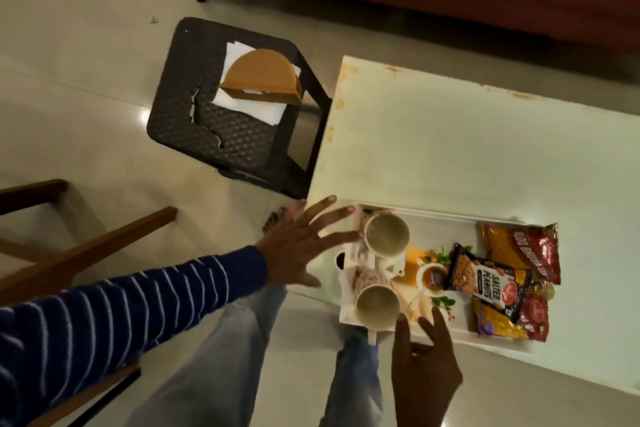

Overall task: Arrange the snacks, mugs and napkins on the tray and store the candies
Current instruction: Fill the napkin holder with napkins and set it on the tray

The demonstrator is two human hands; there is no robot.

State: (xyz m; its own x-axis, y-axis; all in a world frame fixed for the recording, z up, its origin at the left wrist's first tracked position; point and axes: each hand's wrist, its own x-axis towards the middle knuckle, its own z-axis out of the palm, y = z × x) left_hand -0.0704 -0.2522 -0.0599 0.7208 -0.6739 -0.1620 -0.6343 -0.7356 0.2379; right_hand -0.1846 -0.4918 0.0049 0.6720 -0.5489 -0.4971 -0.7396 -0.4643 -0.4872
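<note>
We find the far part of the tabletop [467,135] bare and passable. The tray [433,218] at its near left corner is crowded: two mugs [387,231] left, snack packets [519,274] right. A dark stool [214,135] carrying napkins [249,107] stands left, just beside the tabletop edge.

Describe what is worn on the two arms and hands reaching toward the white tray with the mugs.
The left hand is bare, with no glove, ring or watch visible. Its arm wears a long dark navy sleeve with thin white horizontal stripes, knit-looking and ending at the wrist. The right hand is also bare; only hand and wrist show, so its sleeve cannot be seen. Light blue jeans cover the legs below.
</note>
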